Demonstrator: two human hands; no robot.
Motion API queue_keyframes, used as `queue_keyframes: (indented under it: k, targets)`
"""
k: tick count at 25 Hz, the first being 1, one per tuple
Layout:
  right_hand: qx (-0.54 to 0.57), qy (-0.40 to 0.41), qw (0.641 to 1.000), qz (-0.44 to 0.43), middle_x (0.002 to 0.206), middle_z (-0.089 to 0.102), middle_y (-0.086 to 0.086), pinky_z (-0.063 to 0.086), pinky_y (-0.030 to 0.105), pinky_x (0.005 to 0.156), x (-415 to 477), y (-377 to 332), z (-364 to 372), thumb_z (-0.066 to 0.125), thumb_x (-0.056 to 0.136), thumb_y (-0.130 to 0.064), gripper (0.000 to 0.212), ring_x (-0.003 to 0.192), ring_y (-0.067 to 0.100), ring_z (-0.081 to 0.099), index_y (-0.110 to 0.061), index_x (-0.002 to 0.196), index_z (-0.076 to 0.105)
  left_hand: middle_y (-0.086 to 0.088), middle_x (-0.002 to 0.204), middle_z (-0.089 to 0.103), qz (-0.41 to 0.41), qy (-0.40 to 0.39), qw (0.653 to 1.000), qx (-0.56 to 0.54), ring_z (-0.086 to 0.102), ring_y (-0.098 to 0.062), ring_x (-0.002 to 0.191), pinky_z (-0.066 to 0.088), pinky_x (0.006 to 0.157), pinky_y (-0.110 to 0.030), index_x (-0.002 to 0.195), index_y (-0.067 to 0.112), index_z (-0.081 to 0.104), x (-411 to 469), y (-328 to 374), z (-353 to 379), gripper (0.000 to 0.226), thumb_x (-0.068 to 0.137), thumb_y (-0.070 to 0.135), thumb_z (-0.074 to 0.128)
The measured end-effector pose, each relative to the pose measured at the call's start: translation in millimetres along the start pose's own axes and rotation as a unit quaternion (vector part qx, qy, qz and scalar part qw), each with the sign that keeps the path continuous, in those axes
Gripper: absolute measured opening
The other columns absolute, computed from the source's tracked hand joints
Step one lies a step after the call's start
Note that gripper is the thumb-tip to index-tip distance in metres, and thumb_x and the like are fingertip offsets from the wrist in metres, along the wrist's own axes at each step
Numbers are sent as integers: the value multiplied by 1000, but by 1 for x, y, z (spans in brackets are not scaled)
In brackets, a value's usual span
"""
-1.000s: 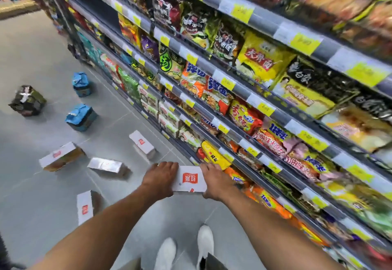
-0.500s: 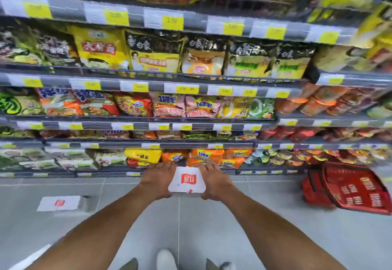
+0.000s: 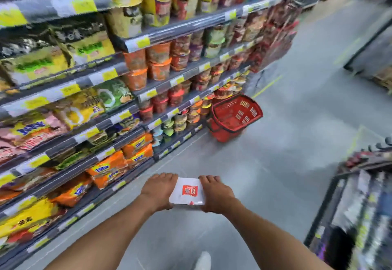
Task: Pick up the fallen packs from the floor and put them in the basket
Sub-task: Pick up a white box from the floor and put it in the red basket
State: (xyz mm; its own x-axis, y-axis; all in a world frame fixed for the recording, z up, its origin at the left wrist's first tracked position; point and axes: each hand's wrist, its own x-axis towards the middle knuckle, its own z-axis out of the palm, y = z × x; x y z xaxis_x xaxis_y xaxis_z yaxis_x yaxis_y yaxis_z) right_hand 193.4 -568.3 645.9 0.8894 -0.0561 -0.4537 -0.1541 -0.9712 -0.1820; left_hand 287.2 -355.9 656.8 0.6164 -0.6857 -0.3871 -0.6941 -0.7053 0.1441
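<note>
A white pack with a red square logo point(image 3: 187, 193) is held in front of me at waist height, above the grey floor. My left hand point(image 3: 158, 191) grips its left side and my right hand point(image 3: 214, 194) grips its right side. The red plastic basket point(image 3: 235, 117) stands on the floor ahead and a little to the right, against the foot of the shelving, tilted with its opening toward me. It looks empty. No other fallen packs are in view.
Long shelves point(image 3: 135, 91) of noodle bags and cups run along the left. A dark display rack point(image 3: 358, 202) stands close on the right. The grey aisle floor point(image 3: 292, 138) stretches ahead past the basket. My white shoe point(image 3: 203, 260) shows at the bottom.
The view has swung to the right: the packs on the floor have left the frame and the red basket now lies ahead. Both hands keep the same hold on the white pack.
</note>
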Motion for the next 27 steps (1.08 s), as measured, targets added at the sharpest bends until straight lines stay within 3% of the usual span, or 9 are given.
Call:
queue_keyframes:
  k: [8, 13, 19, 27]
  targets:
    - [63, 35, 990, 123, 144, 44, 0, 53, 47, 91, -89, 167, 5, 85, 69, -46, 100, 134, 26, 41, -24, 148, 29, 1, 121, 62, 139, -13, 989, 54, 60, -25, 111, 48, 90, -37, 121, 25, 49, 100, 169, -27, 66, 65, 47, 76]
    - [94, 42, 979, 177, 146, 43, 0, 53, 48, 91, -113, 216, 2, 85, 70, -48, 101, 134, 27, 41, -25, 149, 28, -2, 118, 64, 198, -24, 976, 85, 62, -26, 107, 47, 83, -37, 119, 24, 50, 139, 226, -45, 64, 67, 51, 77]
    - [115, 41, 968, 221, 147, 44, 3, 52, 47, 91, -109, 255, -13, 85, 73, -44, 98, 134, 27, 41, -23, 150, 28, -1, 122, 61, 244, -42, 963, 110, 61, -25, 107, 47, 82, -37, 123, 25, 45, 196, 254, -57, 71, 67, 51, 81]
    - [114, 40, 960, 252, 144, 46, -1, 53, 46, 88, -15, 309, -90, 83, 71, -47, 94, 133, 25, 42, -26, 146, 30, 1, 121, 60, 266, -34, 959, 88, 59, -25, 108, 49, 84, -38, 122, 25, 46, 326, 234, -117, 74, 63, 49, 84]
